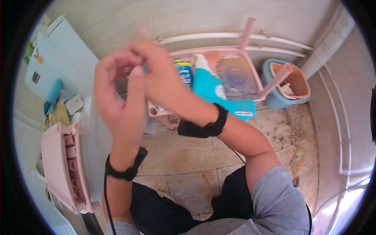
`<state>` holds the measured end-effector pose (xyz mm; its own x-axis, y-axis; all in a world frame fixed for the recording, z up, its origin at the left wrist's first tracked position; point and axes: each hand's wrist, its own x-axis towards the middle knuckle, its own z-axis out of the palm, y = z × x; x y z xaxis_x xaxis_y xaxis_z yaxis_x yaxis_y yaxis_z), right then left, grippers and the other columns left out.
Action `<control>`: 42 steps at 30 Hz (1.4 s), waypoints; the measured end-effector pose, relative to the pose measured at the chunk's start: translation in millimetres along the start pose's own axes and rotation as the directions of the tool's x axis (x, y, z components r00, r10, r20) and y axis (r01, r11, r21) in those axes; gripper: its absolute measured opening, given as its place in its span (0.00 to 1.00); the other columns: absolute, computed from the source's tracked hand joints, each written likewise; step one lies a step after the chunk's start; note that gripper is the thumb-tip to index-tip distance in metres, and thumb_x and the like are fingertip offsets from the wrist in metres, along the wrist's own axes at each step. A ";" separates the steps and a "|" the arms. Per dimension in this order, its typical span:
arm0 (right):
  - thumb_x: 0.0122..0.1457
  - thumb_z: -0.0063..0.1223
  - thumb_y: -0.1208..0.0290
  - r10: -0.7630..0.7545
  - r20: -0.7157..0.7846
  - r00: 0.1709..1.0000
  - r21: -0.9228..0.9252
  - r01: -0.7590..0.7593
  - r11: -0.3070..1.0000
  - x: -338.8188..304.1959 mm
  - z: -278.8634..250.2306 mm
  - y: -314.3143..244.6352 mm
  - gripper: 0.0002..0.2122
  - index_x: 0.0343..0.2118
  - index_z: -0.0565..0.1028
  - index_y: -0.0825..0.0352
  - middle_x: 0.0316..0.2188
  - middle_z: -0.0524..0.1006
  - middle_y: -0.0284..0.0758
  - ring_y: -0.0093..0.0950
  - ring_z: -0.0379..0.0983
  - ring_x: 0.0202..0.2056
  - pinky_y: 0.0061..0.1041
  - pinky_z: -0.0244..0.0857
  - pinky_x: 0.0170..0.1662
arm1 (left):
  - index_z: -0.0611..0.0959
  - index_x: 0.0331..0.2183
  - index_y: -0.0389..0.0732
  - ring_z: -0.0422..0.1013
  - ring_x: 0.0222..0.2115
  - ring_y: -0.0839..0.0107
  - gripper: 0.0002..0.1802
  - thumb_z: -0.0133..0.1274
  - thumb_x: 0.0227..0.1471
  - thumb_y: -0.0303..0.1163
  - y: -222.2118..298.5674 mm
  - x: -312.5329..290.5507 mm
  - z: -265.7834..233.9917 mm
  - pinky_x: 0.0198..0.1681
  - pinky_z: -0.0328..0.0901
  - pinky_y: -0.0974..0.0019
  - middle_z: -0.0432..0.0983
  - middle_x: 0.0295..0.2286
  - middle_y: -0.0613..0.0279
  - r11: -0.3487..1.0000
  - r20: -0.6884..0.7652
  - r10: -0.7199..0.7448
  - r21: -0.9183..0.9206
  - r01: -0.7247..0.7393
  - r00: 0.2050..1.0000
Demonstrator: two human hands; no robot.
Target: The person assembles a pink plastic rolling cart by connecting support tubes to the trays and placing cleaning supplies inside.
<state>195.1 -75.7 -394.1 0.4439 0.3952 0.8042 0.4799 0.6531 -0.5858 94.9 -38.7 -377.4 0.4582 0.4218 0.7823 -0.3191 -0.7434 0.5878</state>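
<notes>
My left hand (119,88) and my right hand (160,72) are raised close together, left of the middle of the view. The fingers of both are curled, with the tips meeting between the hands. Whatever they pinch, if anything, is too small and blurred to name. Behind and below them lies a pink plastic shelf tier (252,64) with upright pink legs (247,34). A teal and white bag (205,84) drapes over its front edge. Beside the bag a blue and yellow packet (183,72) is partly hidden by my right hand.
A light blue bin (280,101) with an orange-brown inside stands right of the shelf tier. At the left, a pink plastic piece with a row of tubes (58,164) rests against a white surface (96,156). White pipes (207,36) run along the wall above stained floor tiles (184,152).
</notes>
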 end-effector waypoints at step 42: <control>0.57 0.53 0.75 -0.096 -0.780 0.618 -0.439 -0.431 0.788 -101.0 -273.4 14.8 0.07 0.25 0.67 0.63 0.13 0.65 0.27 0.16 0.59 0.11 0.18 0.53 0.15 | 0.77 0.50 0.58 0.60 0.57 0.46 0.28 0.59 0.44 0.45 -119.6 -155.4 213.2 0.60 0.47 0.31 0.69 0.51 0.59 0.859 0.616 0.186 0.276 -0.431 0.765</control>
<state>364.2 -282.6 -511.4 0.8186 -0.3223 0.4754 0.5190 0.0605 -0.8526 238.7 -126.0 -613.2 0.8024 -0.1355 0.5812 -0.2429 -0.9637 0.1107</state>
